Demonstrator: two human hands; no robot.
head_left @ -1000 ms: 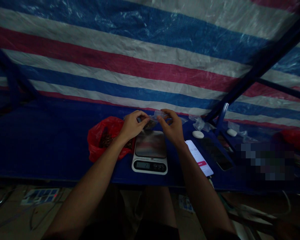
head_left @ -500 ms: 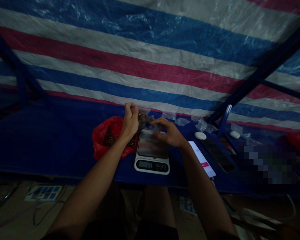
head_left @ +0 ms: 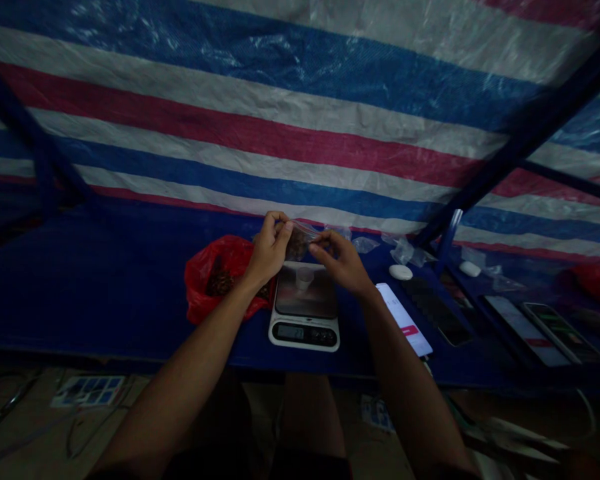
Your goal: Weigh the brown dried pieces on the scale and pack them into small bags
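Both of my hands pinch the top of a clear zip bag (head_left: 297, 245) with brown bits inside, held up behind the scale. My left hand (head_left: 270, 247) grips its left corner, fingers closed. My right hand (head_left: 341, 261) is closed on its right corner. Just below them stands a white kitchen scale (head_left: 307, 305) with a metal plate and a lit display. On the plate sits a small clear plastic cup (head_left: 305, 277). Left of the scale lies an open red plastic bag (head_left: 200, 287) filled with brown dried pieces (head_left: 222, 280).
Several clear bags (head_left: 365, 245) lie along the back of the blue table (head_left: 105, 280). To the right are a white oval case (head_left: 401, 272), a lit phone (head_left: 404, 319), a dark phone (head_left: 445, 317) and more phones (head_left: 530, 330). A striped tarp (head_left: 280, 127) hangs behind.
My left hand has moved slightly right with the zip bag. My right hand has come away from above the plate and now grips the bag's edge, and the small cup shows on the scale.
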